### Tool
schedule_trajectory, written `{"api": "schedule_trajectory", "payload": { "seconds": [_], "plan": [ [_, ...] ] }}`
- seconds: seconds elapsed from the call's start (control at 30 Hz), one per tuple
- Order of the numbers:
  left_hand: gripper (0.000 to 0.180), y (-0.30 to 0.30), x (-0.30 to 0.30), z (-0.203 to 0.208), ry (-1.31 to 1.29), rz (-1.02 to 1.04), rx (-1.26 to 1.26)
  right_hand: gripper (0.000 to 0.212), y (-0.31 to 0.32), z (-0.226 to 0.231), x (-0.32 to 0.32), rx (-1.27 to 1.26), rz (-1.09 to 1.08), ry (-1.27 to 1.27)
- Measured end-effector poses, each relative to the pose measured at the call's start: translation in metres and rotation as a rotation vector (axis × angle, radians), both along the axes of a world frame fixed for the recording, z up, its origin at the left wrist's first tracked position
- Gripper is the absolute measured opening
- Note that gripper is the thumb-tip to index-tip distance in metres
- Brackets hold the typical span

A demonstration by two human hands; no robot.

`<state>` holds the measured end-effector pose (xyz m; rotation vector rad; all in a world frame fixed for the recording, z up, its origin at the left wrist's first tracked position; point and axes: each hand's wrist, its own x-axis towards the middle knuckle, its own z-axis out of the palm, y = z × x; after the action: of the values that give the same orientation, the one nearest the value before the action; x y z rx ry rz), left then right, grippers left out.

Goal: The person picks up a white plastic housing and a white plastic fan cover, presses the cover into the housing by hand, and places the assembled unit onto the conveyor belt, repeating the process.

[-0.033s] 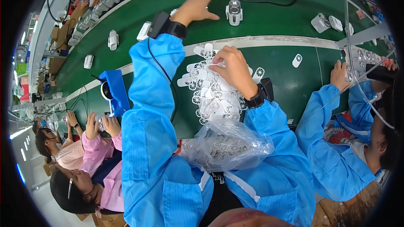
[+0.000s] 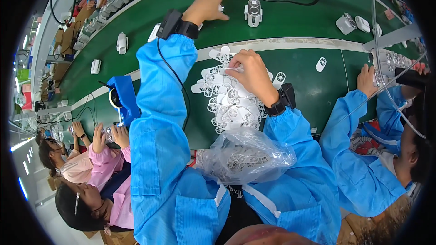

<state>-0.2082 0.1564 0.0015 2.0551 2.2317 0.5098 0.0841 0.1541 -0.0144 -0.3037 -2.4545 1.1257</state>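
Note:
My left hand (image 2: 207, 7) reaches over the green conveyor belt with its fingers and thumb spread apart. A white device, mostly hidden behind this hand, shows only small bits at its edges. To its right stands a white and silver device (image 2: 253, 13) with a round clear front. My right hand (image 2: 252, 73) is closed in a pinch on a small white plastic cover (image 2: 235, 69), seen nearly edge-on. Under and around it lies a pile of flat white covers (image 2: 231, 104), each with a spoked round grille at one end.
Close to me sits a clear plastic bag (image 2: 268, 156) of more covers. One loose cover (image 2: 321, 64) lies on the right. A blue fixture (image 2: 123, 100) stands at left. Several white devices (image 2: 122, 44) rest on the belt. A black cable (image 2: 290, 3) hangs over it. Co-workers sit on both sides.
My left hand has shifted slightly left over the belt, uncovering a little of the device behind it. My right hand stays in place, pinching the cover.

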Motion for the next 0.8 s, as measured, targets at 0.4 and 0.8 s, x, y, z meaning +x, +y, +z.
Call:
{"api": "schedule_trajectory", "payload": {
  "seconds": [0.4,0.8],
  "plan": [
    [0.061,-0.031,0.042,0.045,-0.925,0.304,-0.019,0.022,0.015,0.016,0.004,-0.564,-0.098,0.371],
    [0.037,-0.159,0.158,0.033,-1.954,0.475,0.443,0.024,-0.019,0.050,0.008,-0.689,-0.032,0.601]
  ]
}}
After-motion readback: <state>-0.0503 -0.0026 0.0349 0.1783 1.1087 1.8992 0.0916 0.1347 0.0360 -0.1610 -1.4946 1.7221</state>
